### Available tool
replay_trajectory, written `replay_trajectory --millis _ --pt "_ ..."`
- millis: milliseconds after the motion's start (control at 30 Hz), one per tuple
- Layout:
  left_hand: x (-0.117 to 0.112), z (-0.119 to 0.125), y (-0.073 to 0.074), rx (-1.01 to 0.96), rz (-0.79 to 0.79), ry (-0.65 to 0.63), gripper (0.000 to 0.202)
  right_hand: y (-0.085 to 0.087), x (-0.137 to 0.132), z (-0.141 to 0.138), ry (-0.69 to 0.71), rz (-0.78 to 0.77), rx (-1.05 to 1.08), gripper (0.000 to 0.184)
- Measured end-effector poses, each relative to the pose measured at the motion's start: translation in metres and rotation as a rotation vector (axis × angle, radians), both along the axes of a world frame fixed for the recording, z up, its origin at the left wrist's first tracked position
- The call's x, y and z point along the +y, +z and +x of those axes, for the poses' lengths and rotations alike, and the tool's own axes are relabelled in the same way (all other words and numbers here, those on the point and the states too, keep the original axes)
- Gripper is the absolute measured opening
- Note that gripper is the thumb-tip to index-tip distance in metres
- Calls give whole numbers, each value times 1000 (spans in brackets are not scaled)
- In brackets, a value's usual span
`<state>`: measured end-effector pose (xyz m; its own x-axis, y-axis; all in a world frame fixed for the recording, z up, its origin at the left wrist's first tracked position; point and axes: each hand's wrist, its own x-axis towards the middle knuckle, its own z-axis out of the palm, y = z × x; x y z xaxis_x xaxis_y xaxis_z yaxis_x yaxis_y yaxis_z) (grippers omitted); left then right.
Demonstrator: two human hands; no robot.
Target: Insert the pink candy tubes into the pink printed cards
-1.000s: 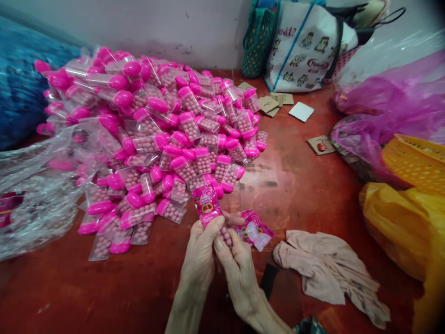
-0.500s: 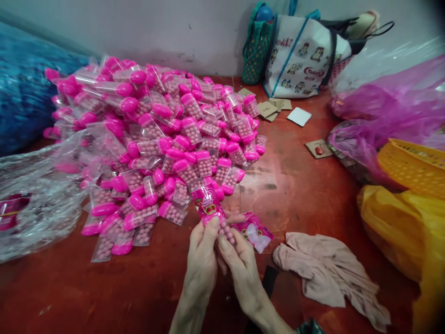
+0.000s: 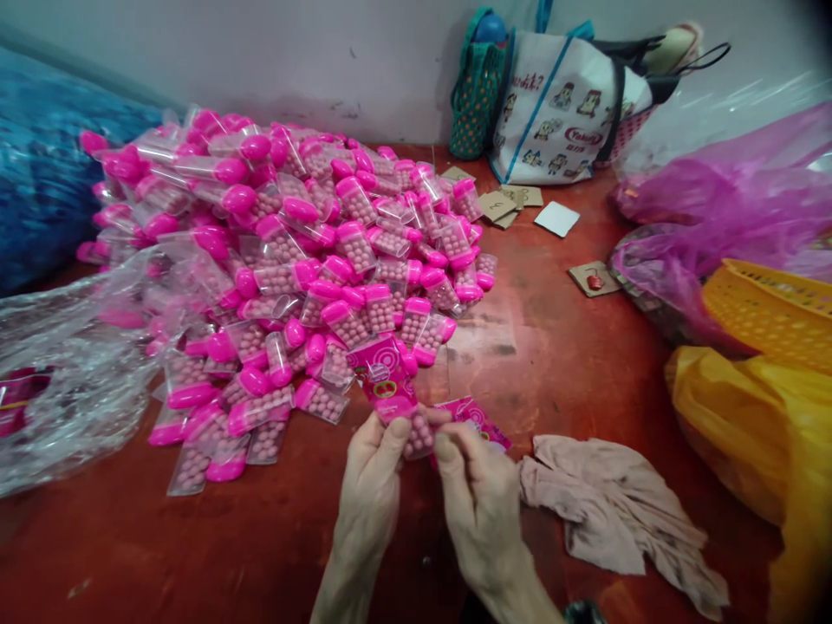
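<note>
My left hand (image 3: 373,472) is closed around a small clear candy container (image 3: 419,436) filled with pink balls. A shiny pink printed wrapper (image 3: 383,373) covers its upper end and sticks out beyond it. Beside the container's lower right side is my right hand (image 3: 477,490), its fingers curled in and thumb pressed against them. What they pinch, if anything, is hidden. Behind that hand lies another printed wrapper (image 3: 477,420), partly covered. A big heap of pink-capped containers (image 3: 312,260) full of pink balls spreads just ahead.
To the right lies a crumpled pale cloth (image 3: 617,498), near a yellow bag (image 3: 728,425) and yellow basket (image 3: 773,303). Cardboard pieces (image 3: 500,206) and a white printed bag (image 3: 559,113) sit farther back. Clear plastic (image 3: 78,347) and a blue sack (image 3: 52,165) are at left.
My right hand has shifted right, away from the container's lower end, and its fingers have curled. The container and its wrapper stay in my left hand, slightly turned.
</note>
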<state>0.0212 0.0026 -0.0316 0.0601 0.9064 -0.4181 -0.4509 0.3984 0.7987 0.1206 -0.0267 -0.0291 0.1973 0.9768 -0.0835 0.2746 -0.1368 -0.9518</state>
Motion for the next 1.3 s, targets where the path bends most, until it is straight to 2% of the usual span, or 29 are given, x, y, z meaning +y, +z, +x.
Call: replay_trajectory --millis 100,200,267,333,500,667,733,900,1067,1233,1300 --pt "-1 1 -1 78 14 -70 14 11 9 14 -136 108 -64 10" --pt "-4 5 0 90 42 -205 17 13 19 17 -42 69 119 12" --pt "-6 8 -1 85 56 -217 20 9 22 13 10 -20 270 19" --pt "-8 9 -6 84 39 -203 20 3 20 7 5 -90 381 23" --pt "-8 6 -13 50 -19 -231 17 -6 12 0 -85 -101 413 21" --pt "-4 2 -3 197 41 -435 16 -11 16 13 -115 -154 610 24" --pt "-3 2 1 267 63 -477 11 -13 18 17 -136 -188 672 24" --pt "-4 2 3 364 70 -508 9 -10 18 16 -175 -192 631 23" --pt "-4 5 2 339 16 -446 12 -13 16 16 -147 -133 605 25" --pt "-6 8 -1 464 50 -447 10 -22 17 17 -194 -200 718 19" --pt "-6 7 -1 473 48 -434 11 -22 18 15 -163 -221 717 17"
